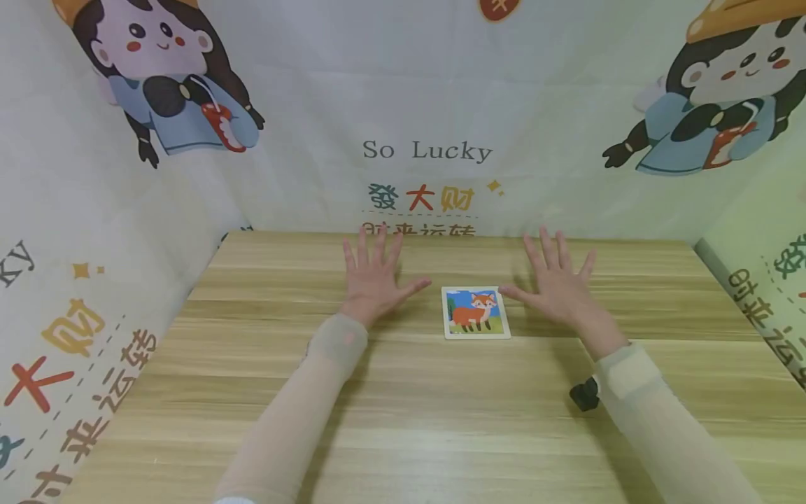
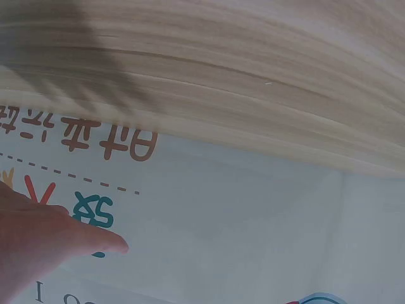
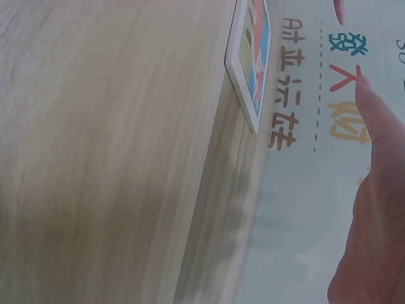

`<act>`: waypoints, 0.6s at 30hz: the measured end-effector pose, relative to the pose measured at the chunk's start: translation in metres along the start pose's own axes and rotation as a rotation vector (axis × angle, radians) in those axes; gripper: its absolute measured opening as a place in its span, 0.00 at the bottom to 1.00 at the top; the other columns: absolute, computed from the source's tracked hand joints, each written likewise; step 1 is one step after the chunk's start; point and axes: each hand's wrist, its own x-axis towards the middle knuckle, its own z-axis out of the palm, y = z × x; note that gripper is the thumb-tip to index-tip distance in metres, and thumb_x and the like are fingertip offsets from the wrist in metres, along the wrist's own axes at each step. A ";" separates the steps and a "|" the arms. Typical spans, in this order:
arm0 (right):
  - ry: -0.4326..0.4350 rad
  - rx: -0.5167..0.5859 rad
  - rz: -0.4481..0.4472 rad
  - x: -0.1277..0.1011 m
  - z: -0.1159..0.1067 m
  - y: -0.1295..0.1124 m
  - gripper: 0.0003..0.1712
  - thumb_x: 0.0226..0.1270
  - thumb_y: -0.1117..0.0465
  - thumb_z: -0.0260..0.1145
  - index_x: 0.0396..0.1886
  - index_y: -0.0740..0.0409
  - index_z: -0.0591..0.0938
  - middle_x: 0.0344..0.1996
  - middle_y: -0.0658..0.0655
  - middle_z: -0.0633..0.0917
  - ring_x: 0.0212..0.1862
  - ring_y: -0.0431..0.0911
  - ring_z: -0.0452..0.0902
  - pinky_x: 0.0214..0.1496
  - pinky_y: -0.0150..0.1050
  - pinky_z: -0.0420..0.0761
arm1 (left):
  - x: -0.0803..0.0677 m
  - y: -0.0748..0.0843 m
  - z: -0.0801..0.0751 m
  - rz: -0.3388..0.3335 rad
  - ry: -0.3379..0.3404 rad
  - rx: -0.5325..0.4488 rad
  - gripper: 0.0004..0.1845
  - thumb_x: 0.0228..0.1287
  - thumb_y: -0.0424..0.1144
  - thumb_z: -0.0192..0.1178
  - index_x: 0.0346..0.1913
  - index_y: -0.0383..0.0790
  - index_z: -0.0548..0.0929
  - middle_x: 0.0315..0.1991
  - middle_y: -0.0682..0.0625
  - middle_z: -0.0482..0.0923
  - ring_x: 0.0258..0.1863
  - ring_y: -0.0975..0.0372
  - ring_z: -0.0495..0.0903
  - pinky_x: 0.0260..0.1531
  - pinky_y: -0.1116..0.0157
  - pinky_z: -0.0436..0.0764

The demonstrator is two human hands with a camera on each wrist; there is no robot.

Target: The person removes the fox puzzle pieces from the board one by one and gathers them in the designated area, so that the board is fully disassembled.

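Fox picture (image 1: 475,313) lies between two spread hands (image 1: 373,285) (image 1: 562,290).

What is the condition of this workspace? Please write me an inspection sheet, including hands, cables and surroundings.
Surface: wood-grain tabletop, with shadows on it.
Job's things: white-bordered fox picture, flat, face up.
Clutter: nothing seen loose; a small black object shows beside the right sleeve.
Hands: left hand and right hand spread, holding nothing, either side of the picture.
Cables: nothing seen.
Surroundings: pale backdrop printed with cartoon figures and lettering.
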 end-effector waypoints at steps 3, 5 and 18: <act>-0.008 -0.002 -0.005 0.001 0.003 -0.002 0.60 0.67 0.26 0.51 0.80 0.47 0.29 0.79 0.60 0.26 0.79 0.64 0.17 0.65 0.76 0.16 | 0.000 0.002 0.004 0.013 0.002 -0.015 0.57 0.58 0.83 0.38 0.81 0.55 0.35 0.82 0.47 0.27 0.79 0.42 0.23 0.74 0.37 0.29; -0.016 0.000 -0.007 0.000 0.008 -0.003 0.60 0.67 0.26 0.52 0.81 0.47 0.29 0.80 0.62 0.28 0.79 0.65 0.19 0.65 0.77 0.17 | -0.002 0.004 0.008 0.026 -0.007 -0.013 0.57 0.58 0.83 0.39 0.81 0.55 0.36 0.81 0.47 0.27 0.79 0.42 0.24 0.74 0.37 0.29; 0.003 -0.003 -0.032 0.012 0.017 -0.012 0.59 0.67 0.28 0.53 0.81 0.50 0.34 0.81 0.64 0.36 0.81 0.65 0.28 0.68 0.80 0.28 | -0.012 0.044 0.014 0.240 -0.194 0.054 0.53 0.61 0.81 0.36 0.81 0.53 0.43 0.83 0.48 0.36 0.82 0.47 0.36 0.78 0.41 0.38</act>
